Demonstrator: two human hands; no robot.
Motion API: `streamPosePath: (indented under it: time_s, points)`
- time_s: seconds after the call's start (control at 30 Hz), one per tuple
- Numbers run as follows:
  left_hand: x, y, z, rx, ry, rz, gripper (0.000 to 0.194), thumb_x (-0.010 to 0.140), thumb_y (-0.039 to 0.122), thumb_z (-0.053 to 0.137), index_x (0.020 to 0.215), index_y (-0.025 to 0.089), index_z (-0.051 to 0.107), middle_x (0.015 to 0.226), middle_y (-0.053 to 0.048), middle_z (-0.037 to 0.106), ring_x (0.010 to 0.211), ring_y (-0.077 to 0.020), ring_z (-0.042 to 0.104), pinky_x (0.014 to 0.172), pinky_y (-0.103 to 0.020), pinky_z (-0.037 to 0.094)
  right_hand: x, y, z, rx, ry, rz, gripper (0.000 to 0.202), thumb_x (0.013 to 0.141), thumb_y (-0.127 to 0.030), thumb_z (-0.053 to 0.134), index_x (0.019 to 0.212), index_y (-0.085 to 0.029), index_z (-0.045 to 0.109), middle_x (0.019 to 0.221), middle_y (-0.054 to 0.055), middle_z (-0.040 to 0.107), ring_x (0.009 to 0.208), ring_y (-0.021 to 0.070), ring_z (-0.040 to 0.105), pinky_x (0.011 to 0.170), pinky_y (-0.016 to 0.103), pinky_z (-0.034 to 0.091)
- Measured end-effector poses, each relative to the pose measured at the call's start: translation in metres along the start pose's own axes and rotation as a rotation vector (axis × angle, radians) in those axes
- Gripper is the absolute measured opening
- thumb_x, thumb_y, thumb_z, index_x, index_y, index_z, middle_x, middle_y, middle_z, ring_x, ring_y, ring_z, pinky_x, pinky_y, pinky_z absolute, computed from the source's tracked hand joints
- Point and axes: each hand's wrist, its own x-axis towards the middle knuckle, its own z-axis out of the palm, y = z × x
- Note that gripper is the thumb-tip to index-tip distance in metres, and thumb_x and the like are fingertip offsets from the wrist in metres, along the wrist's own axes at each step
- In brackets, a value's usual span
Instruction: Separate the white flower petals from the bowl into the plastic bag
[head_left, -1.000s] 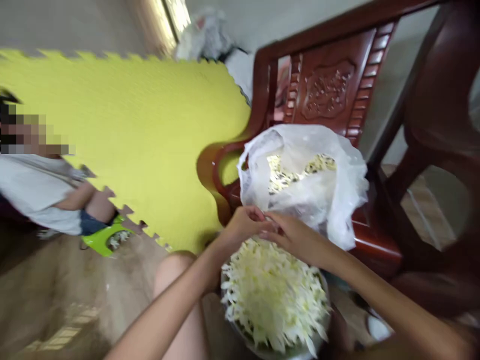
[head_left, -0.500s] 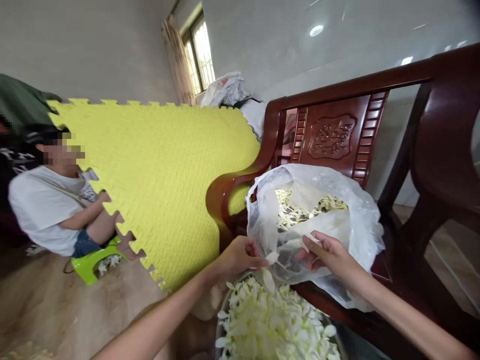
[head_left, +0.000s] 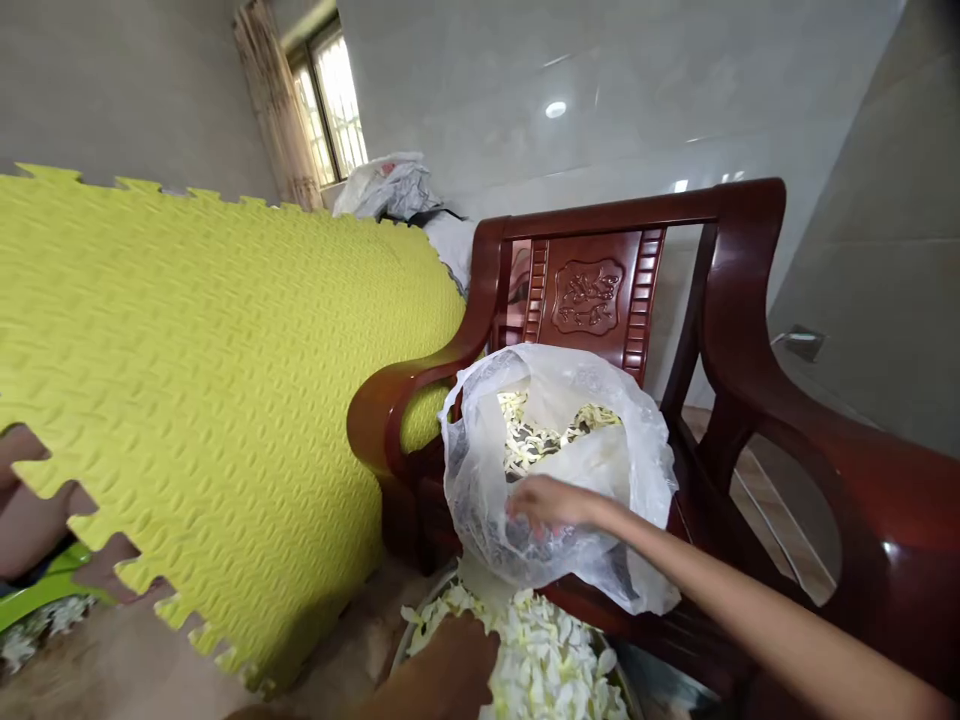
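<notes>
curling, right fingers (head_left: 529, 502) hang by the plain white bag (head_left: 646, 450).

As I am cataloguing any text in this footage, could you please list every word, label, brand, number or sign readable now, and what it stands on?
There is no readable text.
White plastic bag: no lettering visible.
Carved panel on the wooden chair: a raised design, no letters I can make out.
Reddish mark on the pale bundle: too small to read.

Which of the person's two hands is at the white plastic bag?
The right hand: it is the upper one, in front of the white plastic bag. The left hand, blurred, is lower, at the heap of pale flowers.
</notes>
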Motion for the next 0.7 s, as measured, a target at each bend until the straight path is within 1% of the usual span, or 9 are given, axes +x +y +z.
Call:
streamPosePath:
  time_s: [0.03, 0.1, 0.17, 0.33, 0.43, 0.5, 0.6, 0.63, 0.7]
  points:
    - [0.002, 0.002, -0.001, 0.030, -0.016, 0.002, 0.046, 0.065, 0.021, 0.071, 0.110, 0.014, 0.070, 0.113, -0.020, 0.069, 0.112, -0.0406, 0.058, 0.094, -0.053, 0.042, 0.016, 0.001, -0.015, -0.011, 0.108, 0.009, 0.032, 0.100, -0.037, 0.044, 0.107, -0.016, 0.067, 0.084, 0.003, 0.071, 0.069, 0.0138, 0.066, 0.066, 0.026, 0.052]
    - [0.008, 0.009, -0.006, 0.071, -0.023, -0.007, 0.045, 0.072, 0.022, 0.066, 0.116, 0.013, 0.068, 0.122, -0.022, 0.065, 0.119, -0.0393, 0.053, 0.097, -0.053, 0.040, 0.046, 0.005, -0.040, -0.040, 0.288, 0.058, 0.027, 0.098, -0.033, 0.051, 0.113, -0.014, 0.063, 0.108, 0.008, 0.067, 0.092, 0.0183, 0.066, 0.081, 0.035, 0.054]
    - [0.016, 0.018, -0.008, 0.100, -0.027, -0.035, 0.044, 0.077, 0.018, 0.056, 0.120, 0.013, 0.067, 0.126, -0.023, 0.062, 0.121, -0.0392, 0.051, 0.096, -0.054, 0.039, 0.071, 0.011, -0.051, -0.053, 0.390, 0.106, 0.029, 0.095, -0.033, 0.058, 0.118, -0.015, 0.060, 0.119, 0.009, 0.062, 0.102, 0.0216, 0.063, 0.087, 0.041, 0.053]
    - [0.025, 0.046, 0.004, 0.096, -0.081, -0.042, 0.045, 0.085, 0.016, 0.040, 0.121, 0.014, 0.068, 0.127, -0.024, 0.061, 0.121, -0.0386, 0.051, 0.092, -0.056, 0.040, 0.101, 0.017, -0.037, -0.008, 0.510, 0.131, 0.031, 0.094, -0.033, 0.060, 0.118, -0.015, 0.060, 0.118, 0.008, 0.062, 0.100, 0.0225, 0.063, 0.085, 0.042, 0.055]
    - [0.014, 0.057, 0.007, 0.084, -0.106, -0.001, 0.041, 0.082, 0.017, 0.049, 0.117, 0.014, 0.070, 0.125, -0.024, 0.063, 0.119, -0.0383, 0.053, 0.097, -0.056, 0.039, 0.095, 0.016, -0.040, 0.028, 0.648, 0.159, 0.032, 0.094, -0.035, 0.059, 0.118, -0.014, 0.060, 0.117, 0.008, 0.062, 0.101, 0.0234, 0.063, 0.086, 0.042, 0.054]
    - [0.001, 0.057, -0.002, 0.077, -0.071, 0.029, 0.043, 0.076, 0.019, 0.061, 0.117, 0.012, 0.069, 0.125, -0.024, 0.063, 0.120, -0.0405, 0.052, 0.103, -0.059, 0.033, 0.083, 0.011, -0.052, 0.046, 0.737, 0.170, 0.032, 0.094, -0.036, 0.058, 0.118, -0.015, 0.059, 0.117, 0.008, 0.062, 0.100, 0.0219, 0.063, 0.085, 0.042, 0.054]
    - [-0.023, 0.045, -0.030, 0.040, 0.114, -0.006, 0.041, 0.083, 0.017, 0.054, 0.122, 0.009, 0.064, 0.129, -0.024, 0.060, 0.125, -0.0418, 0.048, 0.107, -0.064, 0.024, 0.054, -0.008, -0.064, 0.070, 0.773, 0.118, 0.027, 0.096, -0.037, 0.054, 0.103, -0.013, 0.062, 0.099, 0.006, 0.065, 0.087, 0.0177, 0.063, 0.078, 0.036, 0.052]
    - [-0.033, 0.040, -0.040, 0.014, 0.199, -0.036, 0.040, 0.088, 0.021, 0.049, 0.123, 0.008, 0.062, 0.130, -0.024, 0.059, 0.125, -0.0411, 0.047, 0.106, -0.063, 0.025, 0.043, -0.019, -0.060, 0.083, 0.752, 0.075, 0.028, 0.097, -0.038, 0.051, 0.092, -0.012, 0.061, 0.086, 0.005, 0.064, 0.079, 0.0167, 0.061, 0.074, 0.032, 0.051]
    - [-0.054, 0.032, -0.057, -0.099, 0.376, -0.087, 0.043, 0.095, 0.034, 0.040, 0.129, 0.012, 0.056, 0.133, -0.019, 0.057, 0.124, -0.0356, 0.048, 0.106, -0.054, 0.032, 0.018, -0.043, -0.036, 0.122, 0.664, -0.052, 0.040, 0.096, -0.046, 0.047, 0.070, -0.017, 0.054, 0.063, 0.001, 0.055, 0.062, 0.0151, 0.054, 0.063, 0.029, 0.046]
